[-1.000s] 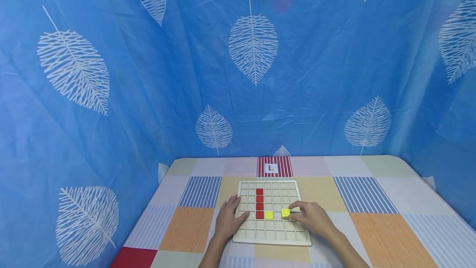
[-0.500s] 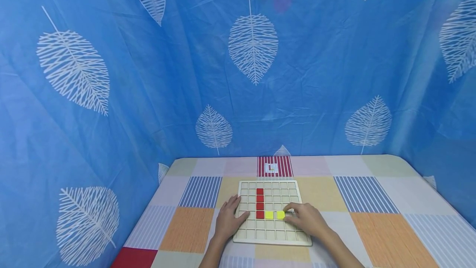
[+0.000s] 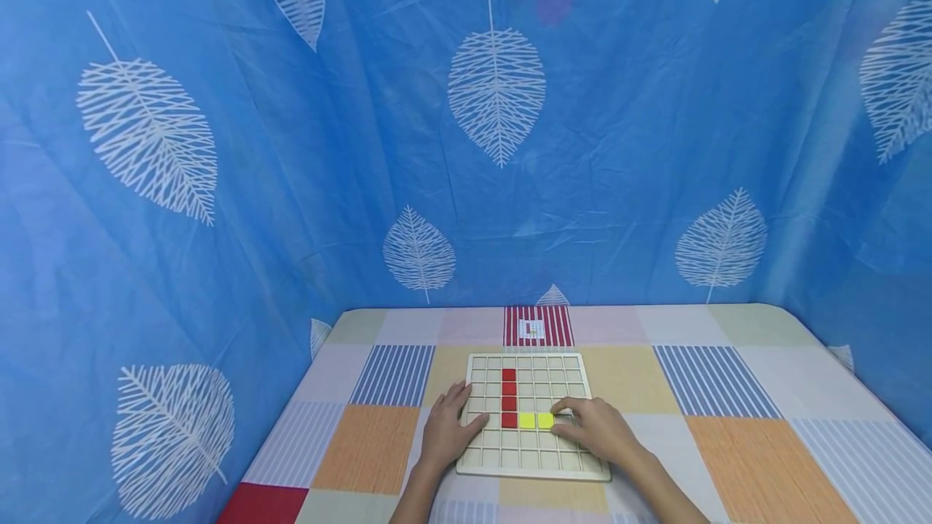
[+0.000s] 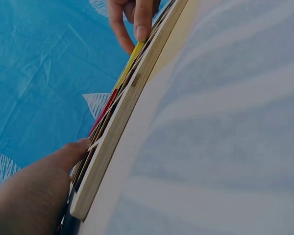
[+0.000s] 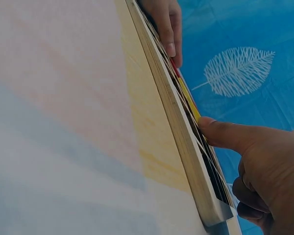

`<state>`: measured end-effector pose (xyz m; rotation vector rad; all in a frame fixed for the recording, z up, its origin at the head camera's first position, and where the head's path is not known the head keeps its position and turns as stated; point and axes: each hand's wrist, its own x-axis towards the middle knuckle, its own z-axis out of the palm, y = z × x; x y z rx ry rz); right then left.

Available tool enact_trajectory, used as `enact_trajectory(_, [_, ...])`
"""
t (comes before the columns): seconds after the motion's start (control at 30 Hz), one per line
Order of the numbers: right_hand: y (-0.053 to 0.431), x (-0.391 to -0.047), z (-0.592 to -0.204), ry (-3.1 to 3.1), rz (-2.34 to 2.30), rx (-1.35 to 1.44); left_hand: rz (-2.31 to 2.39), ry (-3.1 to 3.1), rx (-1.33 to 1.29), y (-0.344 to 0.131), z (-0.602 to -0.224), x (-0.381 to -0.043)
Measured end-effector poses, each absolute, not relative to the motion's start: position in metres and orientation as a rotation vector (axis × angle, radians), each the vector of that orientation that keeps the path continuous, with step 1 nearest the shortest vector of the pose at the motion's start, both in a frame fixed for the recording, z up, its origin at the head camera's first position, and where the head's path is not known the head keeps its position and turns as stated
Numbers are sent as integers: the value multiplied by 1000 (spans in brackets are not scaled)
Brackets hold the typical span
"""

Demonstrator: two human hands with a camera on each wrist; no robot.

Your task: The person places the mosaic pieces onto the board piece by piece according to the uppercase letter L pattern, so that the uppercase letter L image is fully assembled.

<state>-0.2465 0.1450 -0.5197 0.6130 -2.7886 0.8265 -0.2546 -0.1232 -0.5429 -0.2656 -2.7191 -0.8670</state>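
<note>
A pale gridded board (image 3: 502,458) lies flat, its cells framed by thin raised ridges. Several red square tiles (image 3: 509,389) form a column on it. From the lowest red one, two yellow square tiles run to the right, the inner yellow tile (image 3: 527,420) and the outer yellow tile (image 3: 545,420), side by side. My right hand (image 3: 600,428) pinches the outer one at its right edge with curved thumb and index finger. In the right wrist view the thumb (image 5: 210,126) meets the yellow. My left hand (image 3: 446,428) rests on the board's left edge, fingers extended.
A patchwork tablecloth (image 3: 743,459) covers the table. Beyond the board lies a small white card (image 3: 531,330) with a grid printed on it. A blue curtain (image 3: 619,144) with white leaf prints hangs behind and at both sides.
My right hand has slid the outer yellow tile leftward, from a gap away to beside the inner yellow tile. The left hand and the board have stayed in place.
</note>
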Motion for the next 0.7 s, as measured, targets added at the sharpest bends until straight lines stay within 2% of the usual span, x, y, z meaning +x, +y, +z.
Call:
enact_trajectory(0.33, [148, -248, -520, -2782, 852, 627, -877, -2716, -269, -123, -543, -256])
enact_trajectory(0.7, [180, -254, -503, -2690, 992, 458, -1027, -2705, -235, -125, -542, -257])
